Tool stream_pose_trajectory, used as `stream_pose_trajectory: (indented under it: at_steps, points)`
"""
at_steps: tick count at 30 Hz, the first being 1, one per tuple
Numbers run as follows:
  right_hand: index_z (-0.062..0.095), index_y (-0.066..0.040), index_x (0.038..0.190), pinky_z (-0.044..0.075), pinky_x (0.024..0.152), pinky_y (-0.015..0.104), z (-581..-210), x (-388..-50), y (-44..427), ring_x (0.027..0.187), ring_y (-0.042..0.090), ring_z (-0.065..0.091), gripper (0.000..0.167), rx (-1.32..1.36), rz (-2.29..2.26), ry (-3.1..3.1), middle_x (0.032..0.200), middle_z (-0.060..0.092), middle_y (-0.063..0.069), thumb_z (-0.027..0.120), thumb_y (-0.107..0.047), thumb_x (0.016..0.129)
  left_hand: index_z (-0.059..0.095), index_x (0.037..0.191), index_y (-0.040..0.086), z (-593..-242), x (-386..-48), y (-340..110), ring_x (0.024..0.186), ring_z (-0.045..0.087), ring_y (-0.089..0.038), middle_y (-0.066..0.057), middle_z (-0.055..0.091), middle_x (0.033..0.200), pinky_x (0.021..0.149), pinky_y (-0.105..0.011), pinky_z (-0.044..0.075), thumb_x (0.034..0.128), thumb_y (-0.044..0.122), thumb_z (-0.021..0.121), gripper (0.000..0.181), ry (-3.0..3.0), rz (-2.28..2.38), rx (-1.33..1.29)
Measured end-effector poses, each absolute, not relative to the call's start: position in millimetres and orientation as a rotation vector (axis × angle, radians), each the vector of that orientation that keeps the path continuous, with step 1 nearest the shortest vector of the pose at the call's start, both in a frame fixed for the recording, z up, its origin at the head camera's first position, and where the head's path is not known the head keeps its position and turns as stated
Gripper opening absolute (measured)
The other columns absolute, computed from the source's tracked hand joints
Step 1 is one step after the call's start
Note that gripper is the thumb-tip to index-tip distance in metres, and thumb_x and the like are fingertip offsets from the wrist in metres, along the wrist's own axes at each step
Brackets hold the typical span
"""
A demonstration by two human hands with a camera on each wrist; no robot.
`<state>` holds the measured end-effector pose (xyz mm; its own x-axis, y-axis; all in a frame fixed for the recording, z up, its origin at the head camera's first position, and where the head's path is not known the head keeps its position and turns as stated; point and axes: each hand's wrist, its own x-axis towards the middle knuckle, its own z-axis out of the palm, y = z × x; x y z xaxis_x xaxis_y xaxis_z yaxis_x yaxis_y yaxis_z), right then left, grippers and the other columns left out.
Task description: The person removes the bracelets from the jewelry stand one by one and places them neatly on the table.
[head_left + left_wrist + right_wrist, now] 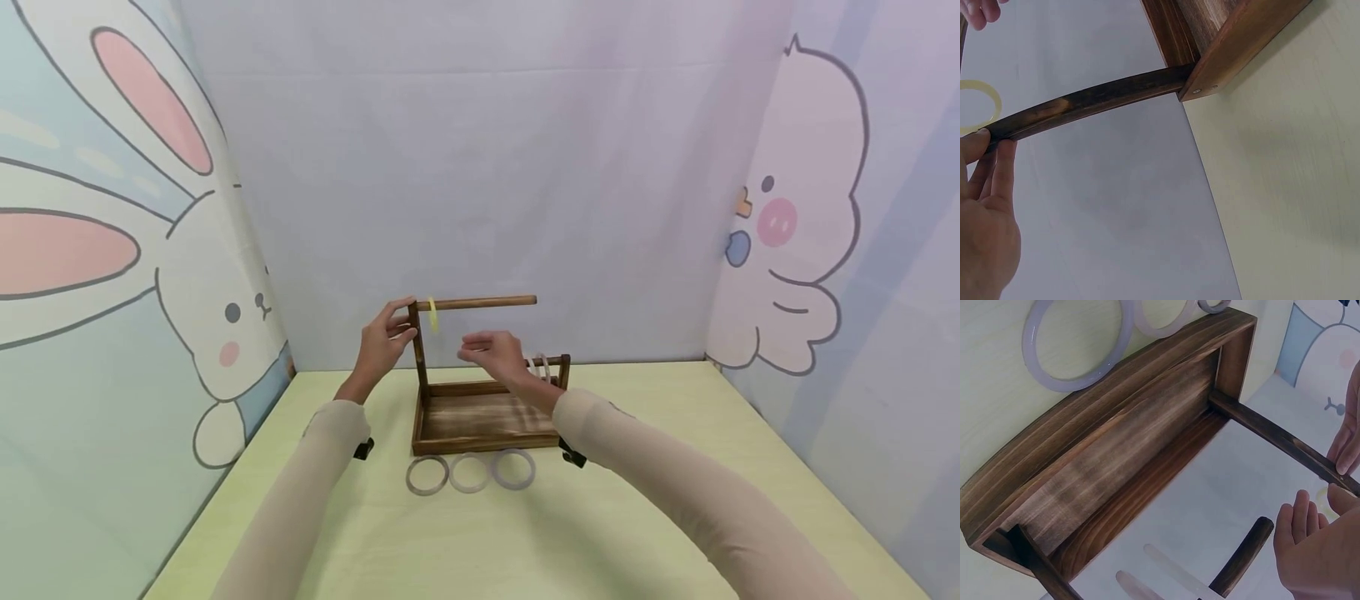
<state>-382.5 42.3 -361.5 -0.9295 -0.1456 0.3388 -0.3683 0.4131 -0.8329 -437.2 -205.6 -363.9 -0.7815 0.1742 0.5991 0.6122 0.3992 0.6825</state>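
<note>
A dark wooden bangle stand (487, 437) has a tall post at its left and a long upper bar. My left hand (381, 346) holds the post near its top, thumb and fingers on opposite sides; the left wrist view shows this hand (988, 225) close up. Around the upper bar, near the post, hangs a yellow bangle (432, 315). My right hand (495, 354) hovers below that bar, to the right of the yellow bangle and apart from it. Its fingers (1299, 515) are fairly straight, with nothing held.
Two pale bangles (545, 367) hang on the stand's lower right bar, partly behind my right hand. In front of the tray lie a greyish bangle (427, 493), a whitish bangle (469, 491) and a lavender bangle (513, 487). Behind the table (465, 550) stands a pale curtain (487, 183).
</note>
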Motion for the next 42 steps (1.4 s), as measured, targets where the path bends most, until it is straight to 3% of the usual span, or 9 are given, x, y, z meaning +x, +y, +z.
stream_pose_trajectory:
  at_steps: [42]
  points:
    - [0.075,-0.001,0.123,0.063,0.086,0.038,-344.5,-409.2,8.9,0.101,0.024,0.076,0.037,0.583,1.401,-2.375,0.119,0.076,0.011,0.084,-0.017,0.09,0.057,0.148,0.022,-364.7,-439.6,-204.7,0.119,0.068,-0.038,-0.025,0.069,0.127,0.096,-0.047,0.059,0.0966,-0.004,0.07,0.059,-2.207,-1.372,-0.698]
